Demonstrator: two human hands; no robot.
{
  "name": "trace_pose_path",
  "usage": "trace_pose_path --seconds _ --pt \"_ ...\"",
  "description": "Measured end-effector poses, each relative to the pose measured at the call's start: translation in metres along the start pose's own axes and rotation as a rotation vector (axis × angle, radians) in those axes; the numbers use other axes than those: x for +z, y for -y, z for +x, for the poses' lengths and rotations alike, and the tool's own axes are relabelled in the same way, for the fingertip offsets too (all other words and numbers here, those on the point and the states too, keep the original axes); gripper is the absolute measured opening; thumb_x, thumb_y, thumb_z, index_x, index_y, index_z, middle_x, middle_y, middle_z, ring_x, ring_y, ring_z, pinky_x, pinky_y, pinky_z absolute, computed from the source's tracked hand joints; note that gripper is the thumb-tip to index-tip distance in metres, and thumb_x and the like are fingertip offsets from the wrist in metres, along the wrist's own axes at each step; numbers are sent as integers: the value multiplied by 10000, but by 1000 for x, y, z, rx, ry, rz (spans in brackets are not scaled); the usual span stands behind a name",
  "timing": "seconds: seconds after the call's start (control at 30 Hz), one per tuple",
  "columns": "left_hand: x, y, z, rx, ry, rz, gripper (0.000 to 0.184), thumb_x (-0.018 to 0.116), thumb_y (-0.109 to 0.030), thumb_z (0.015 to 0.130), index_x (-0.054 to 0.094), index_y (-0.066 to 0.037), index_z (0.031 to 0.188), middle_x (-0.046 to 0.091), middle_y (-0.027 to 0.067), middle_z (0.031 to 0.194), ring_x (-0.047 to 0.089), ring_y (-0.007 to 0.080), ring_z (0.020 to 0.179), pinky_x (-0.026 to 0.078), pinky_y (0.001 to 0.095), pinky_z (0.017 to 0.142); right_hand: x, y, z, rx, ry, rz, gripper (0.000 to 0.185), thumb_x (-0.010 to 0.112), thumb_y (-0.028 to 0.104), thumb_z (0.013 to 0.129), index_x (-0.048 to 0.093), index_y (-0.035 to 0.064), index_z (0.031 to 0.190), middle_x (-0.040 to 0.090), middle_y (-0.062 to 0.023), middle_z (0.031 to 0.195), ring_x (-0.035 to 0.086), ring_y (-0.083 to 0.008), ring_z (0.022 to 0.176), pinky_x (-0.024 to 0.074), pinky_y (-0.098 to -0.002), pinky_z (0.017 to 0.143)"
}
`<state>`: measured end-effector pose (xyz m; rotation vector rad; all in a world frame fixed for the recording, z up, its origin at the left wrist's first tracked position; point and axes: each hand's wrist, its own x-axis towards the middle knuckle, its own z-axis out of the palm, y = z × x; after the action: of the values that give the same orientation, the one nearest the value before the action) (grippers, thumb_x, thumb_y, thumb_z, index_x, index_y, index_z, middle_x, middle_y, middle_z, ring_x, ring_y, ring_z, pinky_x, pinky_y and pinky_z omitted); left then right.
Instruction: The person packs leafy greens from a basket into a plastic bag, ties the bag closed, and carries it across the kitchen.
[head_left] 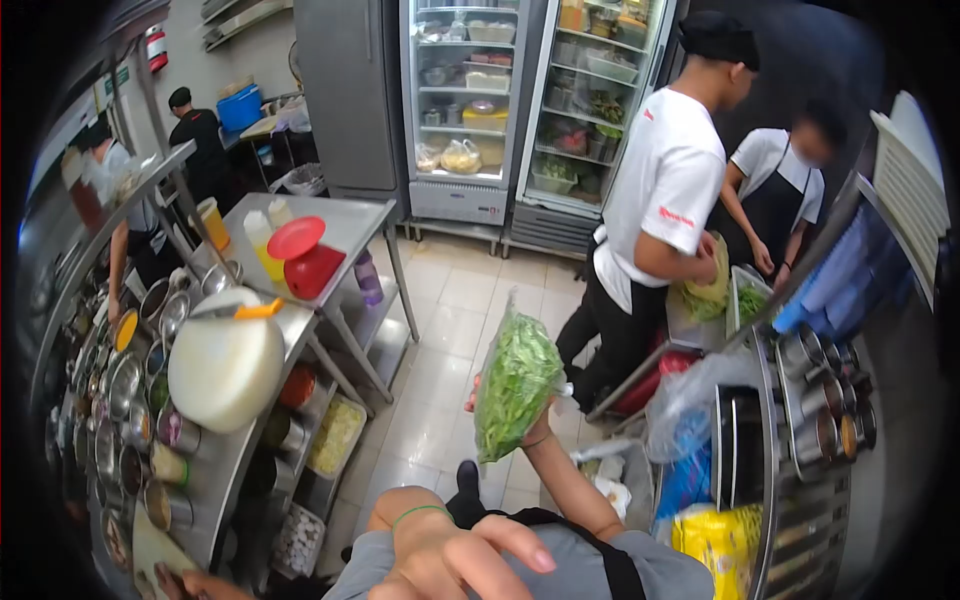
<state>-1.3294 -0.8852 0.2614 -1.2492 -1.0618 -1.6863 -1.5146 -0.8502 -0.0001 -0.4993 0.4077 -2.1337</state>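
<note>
A clear plastic bag of green leaves [518,385] is held up over the floor in front of me. My right hand [540,428] grips it from behind; fingertips show at the bag's left edge, and the rest of the hand is mostly hidden. Close to the camera, at the bottom, is my left hand [465,565], with a thin green band at the wrist. Its fingers are stretched out and apart, and nothing shows in them. The bag is well away from this hand.
On the left, a steel counter holds a white round block [226,355], a red scale [303,258] and several metal pots. Another person's hand [190,585] is by a cutting board. Two co-workers handle greens at right. Glass-door fridges [460,195] stand ahead.
</note>
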Motion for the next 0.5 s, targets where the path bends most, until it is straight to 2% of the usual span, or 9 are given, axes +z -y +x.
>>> trace_pose_path --seconds 0.07,0.17,0.2,0.27,0.3,0.33,0.43,0.47,0.5 --pt "-49 25 21 19 16 26 195 483 -298 896 379 -138 935 648 -115 984 403 194 1047 241 452 957 -12 14 49 -8 4 -58 1043 592 737 548 310 90 1315 438 -132 1237 501 -330 1058 413 -463 907" --pt "-119 88 57 166 8 91 207 510 -265 862 360 -144 938 592 -84 922 405 177 986 296 447 887 -41 55 81 -7 -86 -154 1018 616 698 573 286 109 1335 423 -100 1272 478 -316 1104 401 -462 933" --pt "-134 106 65 152 -117 144 271 577 -191 818 342 -160 949 532 -57 860 428 179 908 344 439 823 -59 71 83 -34 -121 -216 973 648 642 601 288 120 1340 414 -70 1295 449 -281 1150 397 -453 943" --pt "-176 142 82 87 -268 497 417 668 -95 735 320 -166 953 445 -21 790 425 170 787 380 415 731 -88 102 76 -71 -243 -257 899 696 558 623 337 111 1315 430 -64 1286 434 -238 1168 381 -428 961" --pt "-202 164 94 49 -288 794 461 693 -74 696 315 -156 946 419 -11 783 398 158 744 368 398 704 -111 113 70 -103 -304 -167 821 758 407 633 374 88 1286 425 -50 1291 414 -224 1183 341 -413 989" --pt "-224 194 109 200 -287 964 435 707 19 610 417 -77 921 486 38 756 449 170 709 384 364 664 -132 123 58 -142 -392 -210 780 771 361 628 407 80 1258 440 -50 1273 414 -221 1181 339 -402 989" --pt "-273 241 143 1 -28 1127 306 717 77 580 584 -33 832 577 66 651 529 177 581 439 286 522 -175 147 51 -262 -527 -471 881 780 320 625 303 85 1328 431 -54 1279 384 -205 1204 304 -376 1013" --pt "-287 257 153 18 37 1173 252 736 57 557 652 -3 787 595 86 650 543 157 511 410 221 452 -170 161 66 -315 -535 -533 902 776 320 632 271 91 1343 415 -57 1292 380 -201 1208 294 -378 1018" --pt "-299 278 161 34 44 1106 259 746 51 548 644 -2 780 591 80 629 531 146 501 387 220 441 -153 170 84 -366 -541 -593 924 773 321 639 238 98 1358 400 -61 1305 376 -197 1211 284 -379 1023"
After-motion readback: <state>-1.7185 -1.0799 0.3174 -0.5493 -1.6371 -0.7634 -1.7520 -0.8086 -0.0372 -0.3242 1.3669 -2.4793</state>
